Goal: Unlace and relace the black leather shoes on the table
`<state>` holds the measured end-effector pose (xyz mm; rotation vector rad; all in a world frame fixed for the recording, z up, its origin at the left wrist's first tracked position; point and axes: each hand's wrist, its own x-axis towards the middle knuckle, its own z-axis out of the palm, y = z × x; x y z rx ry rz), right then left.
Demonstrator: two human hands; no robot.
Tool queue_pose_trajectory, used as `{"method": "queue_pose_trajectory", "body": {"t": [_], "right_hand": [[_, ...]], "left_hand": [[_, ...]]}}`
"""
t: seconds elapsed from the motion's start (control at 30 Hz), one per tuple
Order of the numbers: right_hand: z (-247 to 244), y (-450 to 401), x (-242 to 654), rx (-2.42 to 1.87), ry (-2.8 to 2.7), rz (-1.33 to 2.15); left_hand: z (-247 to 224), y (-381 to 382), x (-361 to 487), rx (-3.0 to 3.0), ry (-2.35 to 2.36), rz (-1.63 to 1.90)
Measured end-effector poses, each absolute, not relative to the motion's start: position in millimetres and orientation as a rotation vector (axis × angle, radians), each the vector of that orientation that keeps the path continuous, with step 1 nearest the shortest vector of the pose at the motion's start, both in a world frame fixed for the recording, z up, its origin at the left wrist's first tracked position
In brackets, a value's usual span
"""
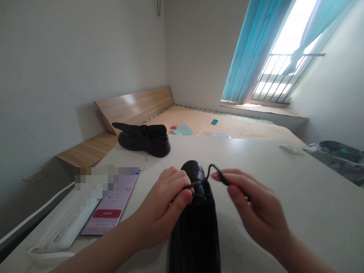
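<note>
A black shoe (pixel 196 227) lies on the white table in front of me, its toe pointing away. My left hand (pixel 173 193) is closed at the shoe's left side, pinching a black shoelace (pixel 209 172) near the lacing. From there the lace crosses over the shoe and loops up to the right. My right hand (pixel 256 201) grips the lace's other stretch between thumb and fingers, just right of the shoe and apart from it. The shoe's lower end runs out of the bottom of the view.
A second black shoe (pixel 143 140) rests at the table's far left. A phone with a lit screen (pixel 110 212) and a clear plastic pouch with a white strap (pixel 71 223) lie at left. Beyond are a bed with a wooden headboard (pixel 136 102) and, at right, a dark bin (pixel 341 155).
</note>
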<state>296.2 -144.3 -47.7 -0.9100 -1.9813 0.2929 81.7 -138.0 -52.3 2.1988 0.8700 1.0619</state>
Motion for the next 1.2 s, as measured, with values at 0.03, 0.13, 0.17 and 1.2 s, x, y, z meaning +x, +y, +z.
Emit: {"method": "queue_pose_trajectory", "body": {"t": [0.03,0.13,0.17,1.2], "right_hand": [[-48.7,-146.3,291.5,-0.895,-2.085,0.324],[-52.0,-151.2,278.4,-0.852,-2.279,0.342],[-53.1,-152.2,275.6,-0.832,-2.297,0.349],[-23.4,-113.8,331.6,-0.899,-1.132,1.239]], "left_hand": [[-51.2,-140.6,82.7,2.274,0.83,1.047],[-51.3,-147.8,86.0,2.4,0.779,1.04],[-52.3,-149.3,87.0,2.417,0.802,1.06],[-59.6,-142.2,87.6,2.328,1.081,0.902]]}}
